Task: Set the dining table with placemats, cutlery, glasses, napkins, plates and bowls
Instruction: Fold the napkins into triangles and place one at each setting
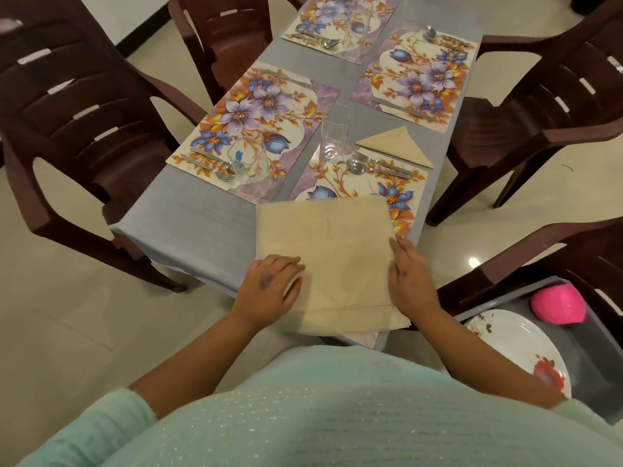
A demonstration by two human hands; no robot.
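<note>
Grey-clothed table (188, 217), near edge: my left hand (269, 288) lies flat, fingers relaxed, on the beige napkin (337, 257)'s left edge; napkin sits square btwn both hands; right hand (409, 274), fingers straight, presses its right edge. Either could start a fold.

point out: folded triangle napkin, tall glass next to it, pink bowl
folded napkin (395, 143): head view, middle of the triangle.
tall glass (334, 134): head view, mid-wall.
pink bowl (558, 304): head view, middle of its outer side.
</note>
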